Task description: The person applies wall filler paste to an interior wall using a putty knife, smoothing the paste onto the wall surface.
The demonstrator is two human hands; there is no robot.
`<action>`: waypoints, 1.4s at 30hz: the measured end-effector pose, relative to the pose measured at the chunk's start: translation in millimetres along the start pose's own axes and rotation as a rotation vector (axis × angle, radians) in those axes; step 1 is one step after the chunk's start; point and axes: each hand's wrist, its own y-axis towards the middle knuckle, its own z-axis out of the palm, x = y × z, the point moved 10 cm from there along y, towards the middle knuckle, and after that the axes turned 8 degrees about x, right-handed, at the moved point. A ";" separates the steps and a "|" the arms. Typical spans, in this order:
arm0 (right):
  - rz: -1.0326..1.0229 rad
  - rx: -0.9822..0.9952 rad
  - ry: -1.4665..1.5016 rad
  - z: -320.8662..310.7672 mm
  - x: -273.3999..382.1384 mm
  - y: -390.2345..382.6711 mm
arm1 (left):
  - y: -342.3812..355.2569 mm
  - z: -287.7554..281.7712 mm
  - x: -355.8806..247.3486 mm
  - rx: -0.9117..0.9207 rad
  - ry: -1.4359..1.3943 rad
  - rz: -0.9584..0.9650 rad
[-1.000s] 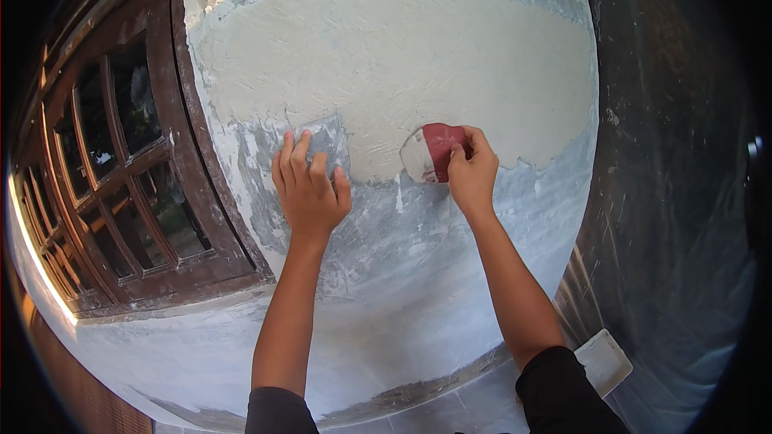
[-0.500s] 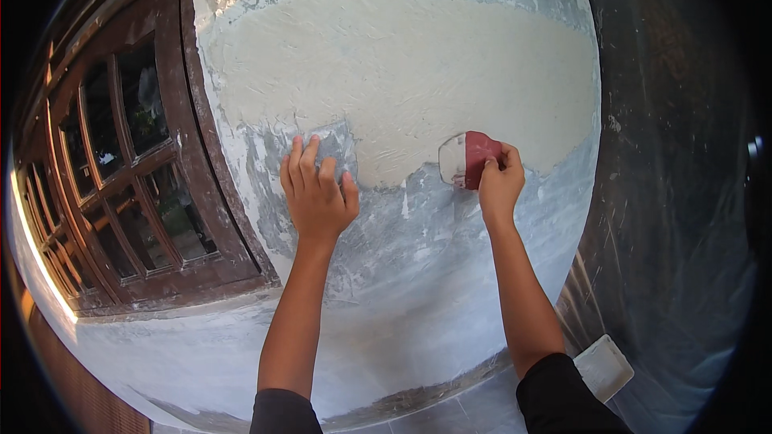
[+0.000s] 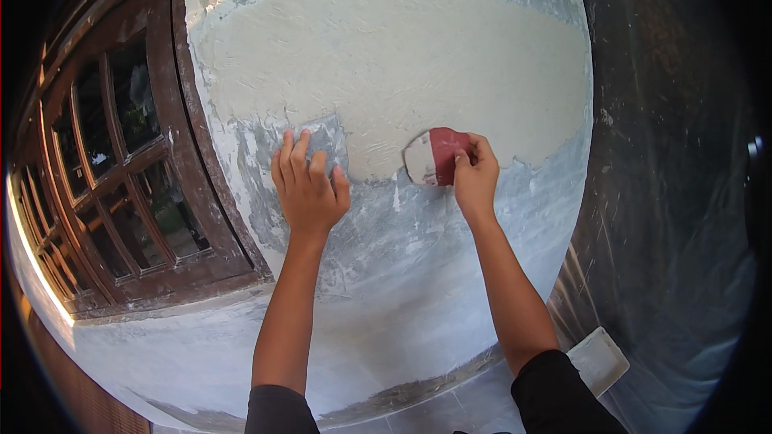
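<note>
In my right hand is a flat red putty scraper, pinched between thumb and fingers at its right side. The left part of the scraper is coated in off-white putty, and it lies against the wall at the lower edge of a broad cream putty layer. My left hand rests on the wall to the left, palm toward it and fingers spread. Around those fingers is a grey patch with a straight upper edge; I cannot tell whether it is bare wall or a thin sheet.
A brown wooden window with glass panes and a putty-smeared frame borders the wall at left. Dark sheeting, partly see-through, hangs at right. On the floor at lower right sits a white rectangular tray, beside my right sleeve.
My right hand and the scraper have slid left along the putty's lower edge. My left hand keeps its place on the wall. The whole view has shifted slightly.
</note>
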 end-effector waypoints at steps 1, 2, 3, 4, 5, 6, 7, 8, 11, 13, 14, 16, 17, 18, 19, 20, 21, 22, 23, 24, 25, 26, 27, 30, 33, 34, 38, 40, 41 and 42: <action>0.013 0.028 -0.023 6.3 4.4 2.6 | 2.4 -1.4 1.0 -0.010 0.003 0.004; 0.009 0.023 -0.023 0.4 2.3 4.6 | 2.9 -1.6 0.0 -0.015 0.001 0.007; 0.032 -0.064 -0.024 -18.6 -6.2 6.4 | 1.6 0.1 -0.7 -0.006 -0.005 0.004; 0.051 -0.142 -0.020 -33.1 -9.0 9.0 | 1.2 1.1 -0.5 0.000 -0.001 -0.004; 0.042 -0.138 -0.016 -38.5 -9.2 10.2 | 1.4 -0.2 -0.9 -0.009 0.004 -0.005; 0.064 -0.137 0.029 -44.2 -13.1 8.8 | 2.0 -0.8 -1.7 -0.009 0.007 -0.005; 0.094 -0.140 0.069 -48.1 -12.7 4.8 | 1.4 -1.0 -3.5 -0.002 0.003 -0.004; 0.043 -0.120 0.101 -43.7 -5.3 3.7 | 2.3 -1.5 -3.6 -0.003 0.000 -0.004; 0.097 -0.062 0.114 -38.8 2.5 -2.2 | 2.8 -3.4 -1.2 -0.013 -0.030 -0.006; 0.100 -0.054 0.116 -46.1 -1.7 -12.4 | 3.5 -7.1 -5.7 -0.044 -0.048 0.007; 0.125 -0.029 0.110 -49.2 -5.6 -17.9 | 1.5 -6.0 -12.7 -0.044 -0.054 0.007; 0.163 0.010 0.111 -60.4 -16.1 -28.5 | -9.7 0.3 -35.3 -0.004 -0.132 0.019; 0.171 0.008 0.105 -67.6 -20.4 -34.2 | -17.4 3.0 -49.2 0.003 -0.139 0.017; 0.203 0.016 0.067 -74.0 -26.3 -39.7 | -24.8 9.8 -69.4 0.046 -0.202 0.043; 0.237 0.025 0.028 -81.6 -32.7 -46.3 | -33.3 16.1 -90.6 0.090 -0.268 0.068; 0.251 0.020 0.020 -92.3 -42.5 -53.1 | -42.3 19.6 -109.3 0.102 -0.279 0.065; 0.227 0.008 -0.042 -105.5 -51.8 -59.1 | -51.9 26.3 -130.9 0.151 -0.363 0.087; 0.201 -0.005 -0.105 -120.3 -55.1 -65.0 | -60.4 31.8 -153.0 0.198 -0.450 0.111; 0.220 -0.014 -0.118 -135.3 -60.0 -71.6 | -69.9 37.7 -173.3 0.214 -0.469 0.109; 0.208 0.002 -0.191 -148.9 -59.9 -77.8 | -80.7 44.6 -197.7 0.258 -0.575 0.141; 0.198 0.016 -0.267 -164.7 -61.9 -84.9 | -92.3 50.8 -222.9 0.300 -0.687 0.174; 0.233 0.006 -0.260 -182.5 -71.7 -92.5 | -102.0 54.7 -242.9 0.318 -0.712 0.169; 0.260 -0.006 -0.279 -201.4 -81.2 -100.2 | -112.9 60.0 -266.1 0.369 -0.777 0.186; 0.339 -0.053 -0.395 -264.2 -97.8 -126.7 | -142.2 74.4 -327.2 0.484 -0.941 0.182; 0.474 -0.126 -0.371 -332.2 -123.8 -160.3 | -167.1 86.2 -384.3 0.580 -1.113 0.136; 0.501 -0.172 -0.417 -356.3 -127.4 -171.8 | -176.7 89.9 -403.1 0.619 -1.144 0.134; 0.663 -0.265 -0.591 -453.1 -142.3 -224.5 | -225.5 98.8 -487.9 0.811 -1.260 0.132; 0.737 -0.296 -0.679 -499.5 -142.1 -251.1 | -253.5 99.6 -528.1 0.938 -1.313 0.143; 0.778 -0.299 -0.742 -521.6 -140.6 -264.7 | -269.8 99.3 -547.8 1.038 -1.325 0.152; 0.822 -0.296 -0.816 -547.1 -144.2 -280.4 | -282.9 98.4 -565.2 1.096 -1.351 0.158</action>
